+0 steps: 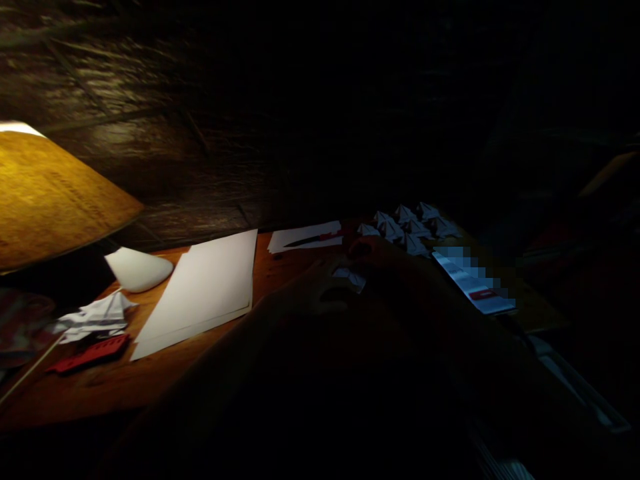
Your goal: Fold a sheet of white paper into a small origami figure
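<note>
A small folded piece of white paper (353, 277) sits between my two hands over the wooden table. My left hand (317, 287) is bent around its left side, the fingers closed on it. My right hand (373, 252) lies in deep shadow at its upper right, with curled fingers that appear to grip the same paper. Just beyond, several folded paper pieces (391, 230) with pointed peaks stand grouped at the far edge. A knife (310, 239) with a red and black handle rests on white paper sheets (280, 241) behind my left hand.
Large white sheets (210, 280) lie at left. Near them are a lamp with a yellow shade (55, 200), a white rounded object (140, 269), crumpled striped paper (100, 315) and a red object (93, 353). A lit phone-like screen (463, 277) is at right. A brick wall (120, 133) stands behind.
</note>
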`<action>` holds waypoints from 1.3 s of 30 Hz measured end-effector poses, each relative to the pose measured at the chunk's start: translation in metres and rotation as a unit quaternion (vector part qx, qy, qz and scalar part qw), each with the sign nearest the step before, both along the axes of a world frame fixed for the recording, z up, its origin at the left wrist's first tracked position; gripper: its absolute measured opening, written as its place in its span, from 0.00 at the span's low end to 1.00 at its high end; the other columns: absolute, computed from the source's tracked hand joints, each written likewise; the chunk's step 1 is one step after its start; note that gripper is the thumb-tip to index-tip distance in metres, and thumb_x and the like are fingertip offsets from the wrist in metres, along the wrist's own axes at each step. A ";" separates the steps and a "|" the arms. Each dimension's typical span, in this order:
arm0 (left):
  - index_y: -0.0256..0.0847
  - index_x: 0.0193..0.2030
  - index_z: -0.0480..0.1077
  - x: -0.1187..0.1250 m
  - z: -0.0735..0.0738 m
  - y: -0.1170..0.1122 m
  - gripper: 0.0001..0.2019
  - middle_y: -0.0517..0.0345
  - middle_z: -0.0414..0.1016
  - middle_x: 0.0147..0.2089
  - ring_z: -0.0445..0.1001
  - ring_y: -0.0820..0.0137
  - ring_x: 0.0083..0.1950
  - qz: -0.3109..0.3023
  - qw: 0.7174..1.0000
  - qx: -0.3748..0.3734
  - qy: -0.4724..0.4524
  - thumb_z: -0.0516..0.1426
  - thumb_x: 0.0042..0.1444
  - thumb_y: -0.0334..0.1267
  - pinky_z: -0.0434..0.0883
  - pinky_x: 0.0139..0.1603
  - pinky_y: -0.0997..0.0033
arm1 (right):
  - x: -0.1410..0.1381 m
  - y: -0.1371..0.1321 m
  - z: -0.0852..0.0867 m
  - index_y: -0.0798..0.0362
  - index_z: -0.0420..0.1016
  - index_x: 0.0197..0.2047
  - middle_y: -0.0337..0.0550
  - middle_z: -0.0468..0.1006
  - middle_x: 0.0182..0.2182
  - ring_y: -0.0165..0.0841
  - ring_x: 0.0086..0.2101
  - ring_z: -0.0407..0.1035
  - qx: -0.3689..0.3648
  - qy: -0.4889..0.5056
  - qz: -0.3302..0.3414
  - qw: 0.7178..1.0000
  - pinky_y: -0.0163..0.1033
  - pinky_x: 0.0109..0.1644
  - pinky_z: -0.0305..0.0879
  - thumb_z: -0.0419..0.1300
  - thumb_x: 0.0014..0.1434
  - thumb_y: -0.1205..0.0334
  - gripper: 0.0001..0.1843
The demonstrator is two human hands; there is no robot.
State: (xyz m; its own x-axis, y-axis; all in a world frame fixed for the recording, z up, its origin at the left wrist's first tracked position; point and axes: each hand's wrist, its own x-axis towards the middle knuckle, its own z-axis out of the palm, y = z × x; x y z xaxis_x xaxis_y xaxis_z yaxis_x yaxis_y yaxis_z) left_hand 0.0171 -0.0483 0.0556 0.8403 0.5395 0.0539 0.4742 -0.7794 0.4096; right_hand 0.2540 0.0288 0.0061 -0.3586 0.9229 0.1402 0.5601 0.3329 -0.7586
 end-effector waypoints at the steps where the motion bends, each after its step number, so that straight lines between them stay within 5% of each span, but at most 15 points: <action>1: 0.45 0.52 0.75 0.000 0.000 0.000 0.17 0.51 0.61 0.68 0.58 0.50 0.67 -0.003 1.000 -0.002 0.003 0.64 0.58 0.47 0.59 0.68 0.44 | 0.000 0.000 0.000 0.53 0.81 0.40 0.44 0.84 0.42 0.37 0.44 0.77 -0.002 -0.002 0.001 1.000 0.41 0.51 0.71 0.70 0.48 0.75 0.15; 15: 0.56 0.52 0.77 -0.002 -0.016 0.020 0.21 0.57 0.62 0.66 0.60 0.49 0.67 -0.032 0.999 0.000 -0.042 0.69 0.51 0.48 0.55 0.70 0.40 | 0.000 -0.001 -0.002 0.53 0.81 0.40 0.47 0.83 0.42 0.38 0.44 0.77 0.000 -0.003 0.001 1.000 0.43 0.51 0.72 0.68 0.49 0.74 0.14; 19: 0.54 0.54 0.75 -0.006 -0.025 0.026 0.18 0.56 0.58 0.69 0.60 0.52 0.69 -0.045 0.994 -0.034 -0.094 0.64 0.57 0.47 0.61 0.70 0.46 | 0.000 -0.001 0.000 0.53 0.81 0.40 0.45 0.83 0.42 0.37 0.43 0.77 -0.007 0.000 0.009 1.000 0.41 0.48 0.72 0.67 0.48 0.74 0.15; 24: 0.50 0.62 0.66 -0.005 -0.036 0.035 0.21 0.50 0.63 0.64 0.64 0.57 0.66 0.020 0.985 0.013 -0.169 0.60 0.62 0.43 0.64 0.68 0.50 | 0.002 -0.003 0.002 0.52 0.81 0.39 0.45 0.84 0.41 0.37 0.41 0.78 0.018 -0.005 0.020 1.000 0.41 0.48 0.71 0.65 0.51 0.73 0.11; 29: 0.44 0.57 0.68 -0.002 -0.037 0.033 0.20 0.48 0.67 0.57 0.67 0.53 0.59 0.136 0.979 0.131 -0.071 0.61 0.60 0.47 0.66 0.61 0.45 | 0.001 -0.009 0.004 0.51 0.81 0.40 0.46 0.84 0.42 0.38 0.42 0.77 0.056 -0.053 -0.018 0.997 0.40 0.46 0.70 0.69 0.54 0.64 0.09; 39: 0.46 0.59 0.66 0.001 -0.039 0.029 0.24 0.49 0.67 0.57 0.67 0.52 0.60 0.157 0.977 0.140 -0.045 0.63 0.58 0.48 0.65 0.60 0.46 | 0.000 -0.018 0.014 0.51 0.80 0.39 0.48 0.82 0.42 0.40 0.40 0.75 0.055 -0.109 0.009 0.992 0.40 0.42 0.67 0.73 0.47 0.61 0.14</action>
State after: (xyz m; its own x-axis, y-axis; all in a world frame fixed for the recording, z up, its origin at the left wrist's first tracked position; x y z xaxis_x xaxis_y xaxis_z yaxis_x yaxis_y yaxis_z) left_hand 0.0179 -0.0190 0.0166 0.6208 0.7233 0.3023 0.6792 -0.6888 0.2532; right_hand 0.2535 0.0103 0.0205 -0.4072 0.8998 0.1567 0.7005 0.4178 -0.5786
